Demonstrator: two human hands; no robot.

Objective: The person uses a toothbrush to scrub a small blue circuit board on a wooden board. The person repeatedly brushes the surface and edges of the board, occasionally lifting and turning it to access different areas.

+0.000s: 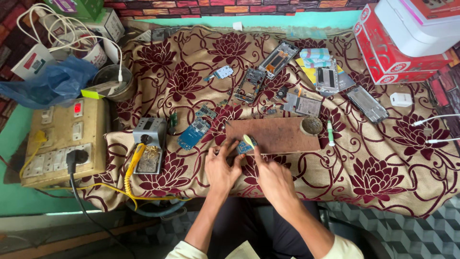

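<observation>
- At the near edge of the wooden board (278, 134), my left hand (221, 165) pinches a small blue circuit board (243, 147) between thumb and fingertips, pinning it against the board's corner.
- My right hand (274, 180) is curled, its forefinger stretched out and pressing a small tool with a yellow-green tip (249, 140) onto that circuit board; how the rest of that hand grips the tool I cannot tell.
- Both hands meet at the circuit board, which lies at the board's left front corner, on the tabletop under a flowered cloth (383, 168).
- Left of my hands lies a larger blue circuit board (194, 134), and beyond it a grey soldering station (149, 132) with a yellow-handled iron (134, 160) resting on its stand.
- On the board's right end sits a round tin (311, 125), with a white and green pen-like tool (330, 133) just beside it on the cloth.
- Farther back, phone frames (278, 59) and other stripped phone parts lie scattered across the cloth.
- At the far left stands a beige switchboard (64, 139) with a black plug in it, and a blue plastic bag (52, 84) behind it.
- At the far right corner are stacked red boxes (397, 57) with a white case on top, and a white charger (400, 100) near them.
</observation>
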